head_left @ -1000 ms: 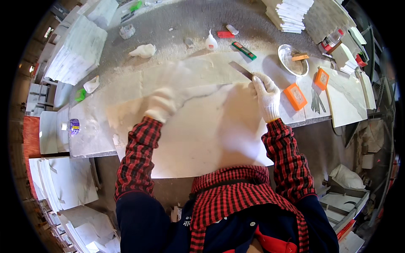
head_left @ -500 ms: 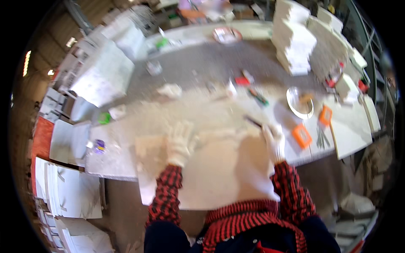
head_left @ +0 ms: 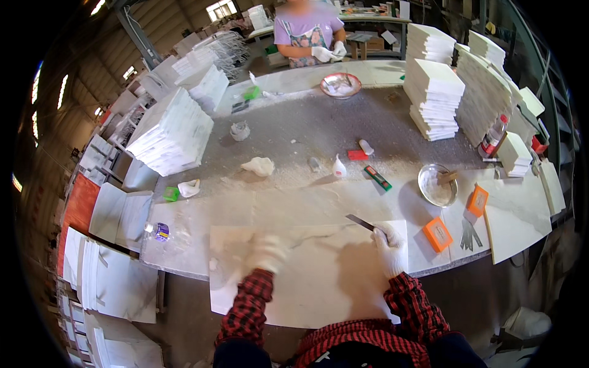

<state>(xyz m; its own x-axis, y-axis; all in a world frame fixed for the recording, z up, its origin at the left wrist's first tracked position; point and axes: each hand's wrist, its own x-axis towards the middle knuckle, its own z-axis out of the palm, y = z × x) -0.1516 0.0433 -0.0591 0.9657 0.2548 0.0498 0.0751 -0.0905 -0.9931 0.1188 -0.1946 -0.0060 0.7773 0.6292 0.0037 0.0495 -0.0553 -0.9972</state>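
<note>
In front of me a white marble-look slab [head_left: 319, 288] with faint grey veins lies on the table, its near edge reaching past the table's edge. My left hand [head_left: 267, 253], in a white glove, is over the slab's left part, its fingers smeared by motion. At the slab's right side my right hand [head_left: 389, 248], also gloved, is closed around a thin flat metal blade [head_left: 359, 221]. The blade's tip points left and away from me; its held end is hidden in the glove.
Orange boxes [head_left: 437, 234], loose metal strips [head_left: 470, 236] and a metal bowl [head_left: 437, 186] stand right. Beyond the slab are a white squeeze bottle [head_left: 338, 167] and a green box cutter-sized pack [head_left: 377, 178]. Stone stacks [head_left: 172, 132] flank the table; a co-worker [head_left: 310, 37] stands across it.
The view has tilted upward, showing more of the co-worker. My left hand has shifted from the slab's far edge slightly toward me. The blade stays in my right hand.
</note>
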